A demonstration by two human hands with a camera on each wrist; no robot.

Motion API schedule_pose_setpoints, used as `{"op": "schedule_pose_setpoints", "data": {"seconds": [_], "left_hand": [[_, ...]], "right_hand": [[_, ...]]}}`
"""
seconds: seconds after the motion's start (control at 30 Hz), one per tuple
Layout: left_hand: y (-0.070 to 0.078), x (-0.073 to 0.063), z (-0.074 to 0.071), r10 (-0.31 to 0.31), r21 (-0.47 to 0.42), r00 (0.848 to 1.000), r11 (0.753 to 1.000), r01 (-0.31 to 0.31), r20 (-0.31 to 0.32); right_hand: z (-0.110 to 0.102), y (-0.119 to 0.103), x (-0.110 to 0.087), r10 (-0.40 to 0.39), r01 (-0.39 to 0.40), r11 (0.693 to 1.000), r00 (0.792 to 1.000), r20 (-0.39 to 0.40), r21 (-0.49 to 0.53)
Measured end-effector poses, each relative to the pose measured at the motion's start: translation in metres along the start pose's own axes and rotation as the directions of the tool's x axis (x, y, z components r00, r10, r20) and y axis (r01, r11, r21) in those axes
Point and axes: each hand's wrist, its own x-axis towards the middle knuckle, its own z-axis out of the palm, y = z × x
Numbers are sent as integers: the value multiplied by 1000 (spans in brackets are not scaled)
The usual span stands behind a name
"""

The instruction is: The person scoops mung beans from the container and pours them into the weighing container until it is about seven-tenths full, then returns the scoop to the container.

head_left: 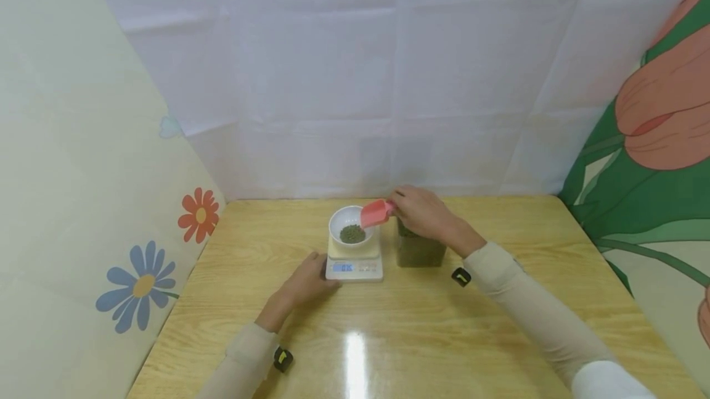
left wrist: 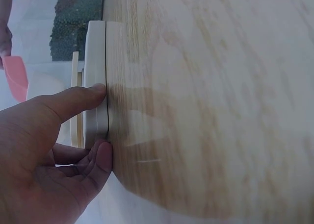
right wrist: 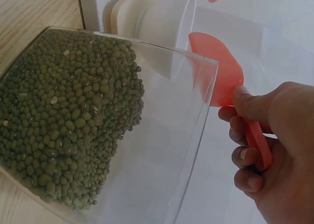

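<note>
My right hand [head_left: 420, 210] grips the handle of a pink scoop [head_left: 375, 213], fingers curled round it in the right wrist view. The scoop's blade is tilted over the right rim of a white bowl [head_left: 339, 221], which holds a small heap of green mung beans [head_left: 352, 234]. That bowl stands on the cream platform of a kitchen scale [head_left: 360, 275] with a lit display. At the scale's front left corner, my left hand [head_left: 306, 279] holds its edge, thumb [left wrist: 81, 100] along the front and fingers bent at the side.
Right of the scale stands a clear container [right wrist: 184, 185] of mung beans, under my right hand. The wooden table [head_left: 266, 226] meets a white cloth backdrop [head_left: 310, 78]. Flower-printed sheets [head_left: 55, 140] flank it on both sides.
</note>
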Motion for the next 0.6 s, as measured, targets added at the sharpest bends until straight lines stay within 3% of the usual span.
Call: {"op": "schedule_pose_setpoints", "data": {"seconds": [0.6], "left_hand": [[0,0,1,-7,-11,1000,1000,7,-3]], "right_hand": [[-18,5,-16,47,-47,999,999,-1,-9]]}}
